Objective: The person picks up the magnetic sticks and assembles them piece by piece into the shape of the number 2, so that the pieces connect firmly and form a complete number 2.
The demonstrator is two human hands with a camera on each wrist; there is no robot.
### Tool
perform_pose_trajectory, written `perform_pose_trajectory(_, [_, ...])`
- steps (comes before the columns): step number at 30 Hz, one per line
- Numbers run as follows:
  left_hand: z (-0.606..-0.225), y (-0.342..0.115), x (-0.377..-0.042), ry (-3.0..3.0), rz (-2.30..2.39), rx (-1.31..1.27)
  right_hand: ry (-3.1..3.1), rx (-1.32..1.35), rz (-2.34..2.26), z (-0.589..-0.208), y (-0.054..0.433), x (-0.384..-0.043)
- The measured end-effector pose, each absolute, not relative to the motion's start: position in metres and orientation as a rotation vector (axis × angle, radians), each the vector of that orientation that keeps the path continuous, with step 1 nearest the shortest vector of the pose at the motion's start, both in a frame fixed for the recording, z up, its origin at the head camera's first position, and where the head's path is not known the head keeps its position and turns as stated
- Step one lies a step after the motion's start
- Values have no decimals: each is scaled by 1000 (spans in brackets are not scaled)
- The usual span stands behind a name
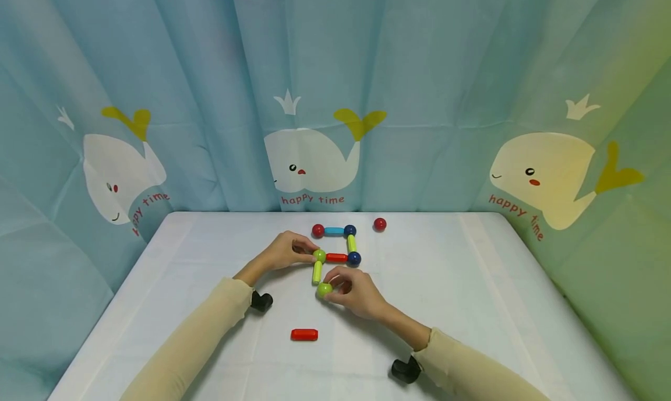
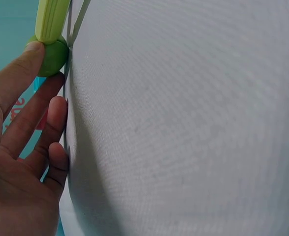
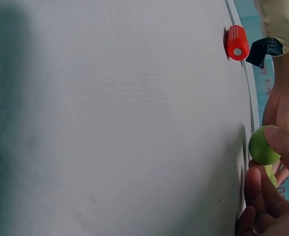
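Note:
Pinched between the thumb and a finger of my left hand [image 1: 285, 253] is a green ball [image 2: 54, 56], the corner of a joined toy shape. A yellow-green stick [image 1: 317, 272] runs from that ball toward me, and a red stick [image 1: 336, 257] runs right to a dark blue ball [image 1: 353, 259]. My right hand [image 1: 357, 294] grips a second green ball [image 3: 263, 146] by thumb and fingertips, right by the near end of the yellow-green stick. From the blue corner, another yellow-green stick [image 1: 352, 243] leads back to a further dark blue ball [image 1: 350, 231].
A light blue stick [image 1: 334, 231] links the back blue ball to a red ball [image 1: 318, 231]. Another red ball [image 1: 380, 224] lies apart at the back right. One loose red stick [image 1: 304, 334] lies nearer me on the white table [image 1: 451, 273]. A whale-print curtain [image 1: 430, 98] surrounds the table.

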State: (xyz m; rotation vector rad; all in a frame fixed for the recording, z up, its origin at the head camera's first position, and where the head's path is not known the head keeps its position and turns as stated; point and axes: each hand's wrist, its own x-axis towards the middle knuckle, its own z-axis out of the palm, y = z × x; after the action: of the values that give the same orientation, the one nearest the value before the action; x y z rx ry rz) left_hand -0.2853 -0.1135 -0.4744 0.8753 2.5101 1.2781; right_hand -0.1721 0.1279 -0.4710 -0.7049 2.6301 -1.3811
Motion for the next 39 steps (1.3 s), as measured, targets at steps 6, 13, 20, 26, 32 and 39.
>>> perform_pose_trajectory(6, [-476,-114,-287,2502,1287,868,2660,-697,-1362,-471,121,-172])
perform_pose_trajectory(13, [-476,-114,-287,2491,1299,871,2663,-732,-1382,-471,114,-172])
perform_pose_trajectory(20, [-475,-113,-286,2491,1298,858,2664,-726,-1372,-470,109,-172])
perform_pose_trajectory(26, [-475,-114,-286,2497,1291,861,2657,-728,-1361,-469,106,-174])
perform_pose_trajectory(32, [-474,-113,-286,2496,1294,860,2652,-712,-1353,-468,104,-175])
perform_pose_trajectory(39, [-475,-114,-286,2497,1292,868,2645,-704,-1344,-469,104,-175])
